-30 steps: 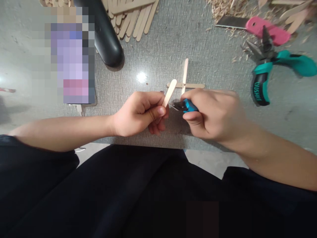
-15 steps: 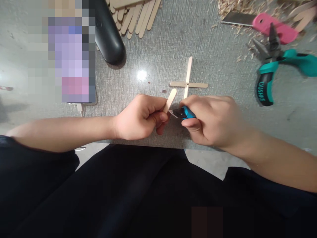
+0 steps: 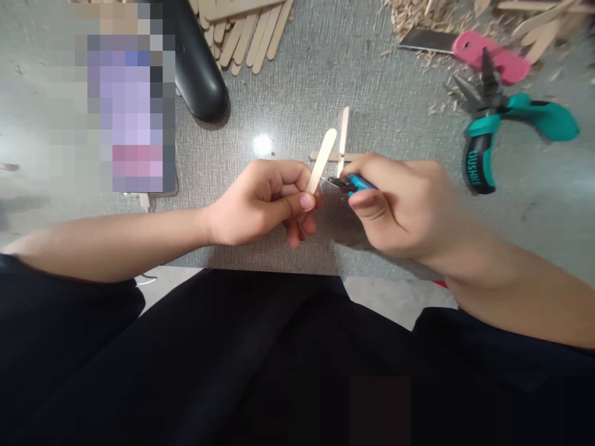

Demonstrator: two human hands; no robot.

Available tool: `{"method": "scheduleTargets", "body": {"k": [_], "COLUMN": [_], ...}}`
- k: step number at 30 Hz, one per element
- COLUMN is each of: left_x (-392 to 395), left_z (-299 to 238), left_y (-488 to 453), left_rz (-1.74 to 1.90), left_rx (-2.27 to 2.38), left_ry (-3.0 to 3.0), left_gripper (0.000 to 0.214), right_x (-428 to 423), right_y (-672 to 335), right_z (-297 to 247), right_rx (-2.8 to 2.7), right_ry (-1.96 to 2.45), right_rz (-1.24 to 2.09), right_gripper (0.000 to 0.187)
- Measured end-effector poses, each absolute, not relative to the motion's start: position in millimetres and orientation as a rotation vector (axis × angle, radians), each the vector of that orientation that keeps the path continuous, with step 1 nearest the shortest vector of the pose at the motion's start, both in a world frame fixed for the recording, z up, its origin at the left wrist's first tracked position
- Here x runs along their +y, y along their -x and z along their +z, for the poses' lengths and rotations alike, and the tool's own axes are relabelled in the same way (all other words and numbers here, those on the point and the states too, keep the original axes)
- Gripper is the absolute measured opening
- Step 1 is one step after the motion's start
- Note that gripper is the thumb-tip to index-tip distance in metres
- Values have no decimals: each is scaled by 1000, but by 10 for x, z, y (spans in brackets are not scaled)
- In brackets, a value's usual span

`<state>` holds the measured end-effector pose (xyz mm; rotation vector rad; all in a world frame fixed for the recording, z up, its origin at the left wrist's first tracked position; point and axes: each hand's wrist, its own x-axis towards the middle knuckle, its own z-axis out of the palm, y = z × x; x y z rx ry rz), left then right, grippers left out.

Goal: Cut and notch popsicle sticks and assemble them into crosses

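Observation:
Pinched between the thumb and fingers of my left hand point(image 3: 264, 201) is a flat wooden craft stick point(image 3: 322, 161), its rounded end slanting up and to the right. My right hand point(image 3: 402, 201) is closed round small blue-handled cutters point(image 3: 360, 183). Their dark tip lies just to the right of the held stick, and I see a narrow gap between them. Beyond my hands, two craft sticks lie crossed point(image 3: 344, 133) on the table; my right hand hides part of them.
Grey textured table point(image 3: 297, 99). At the back lie a pile of craft sticks point(image 3: 255, 37) and a black rounded case point(image 3: 204, 80). To the right are teal-handled pliers point(image 3: 483, 130), a pink-handled knife point(image 3: 493, 56) and wood shavings point(image 3: 409, 21). A blurred-out device point(image 3: 134, 118) is at left.
Both hands have moved slightly away from my body. More of the held stick now shows above my left fingers, and the cutters have drawn back a little to the right from it.

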<state>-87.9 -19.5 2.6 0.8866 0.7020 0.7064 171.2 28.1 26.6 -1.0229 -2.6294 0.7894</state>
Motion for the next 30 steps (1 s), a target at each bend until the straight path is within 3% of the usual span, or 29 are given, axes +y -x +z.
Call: {"method": "scheduleTargets", "body": {"k": [8,13,19,25,30], "left_x": [-281,-305,-307,-300,-280], "left_z": [23,28,31,19,49], "left_y": [869,860,835,844,850], "left_rz": [768,847,848,814,784], "left_rx": [714,814,820,780,781], "left_ry": [-862,-826,-796,-830,-820], "left_gripper": [46,40,48,56,62], "right_x": [246,262,211,225,226], "right_y": [-1744,-1749,-1701,-1722,-1728], "right_z": [117,211,161,175,180], "right_rx": [-2602,-2520,-2574,-2711,-2713], "right_ry": [889,792,890,1063,1052], "right_rz": [527,684,408,493,538], "right_gripper": [73,60,66,87,82]}}
